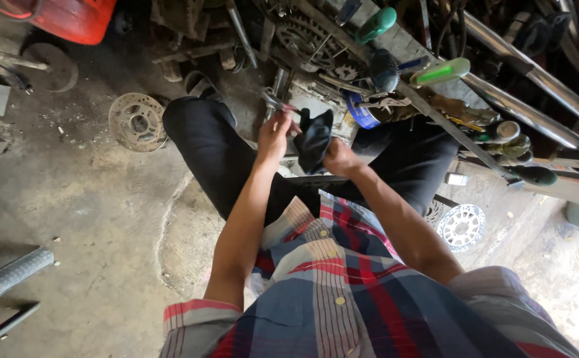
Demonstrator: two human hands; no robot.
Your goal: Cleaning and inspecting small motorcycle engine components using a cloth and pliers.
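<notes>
Plaid shirt, red, blue and white with pale buttons (332,278), fills the near edge, sleeves rolled up; black trousers (216,149) beyond it, knees spread. Both forearms reach forward to the middle of the scene. Left hand (275,134) closed around a small metal part with a reddish tip (276,101), which sticks out past the fingers toward the far side. Right hand (340,158) clamped on a black crumpled cloth (315,138), held upright between the two hands and touching both. Hands close together, just above the lap. Grey concrete floor (104,219) to the left, dusty and stained, with a round perforated metal disc (136,120) lying flat near the left knee. Similar pale spoked disc (461,227) on the floor at right. Far side crowded: toothed metal sprocket (301,33), green-handled tools (440,71), long chrome tubes (534,73) running diagonally at far right. Red plastic container (71,18) at far left corner. Grey ribbed plastic piece (1,285) at near left edge.
</notes>
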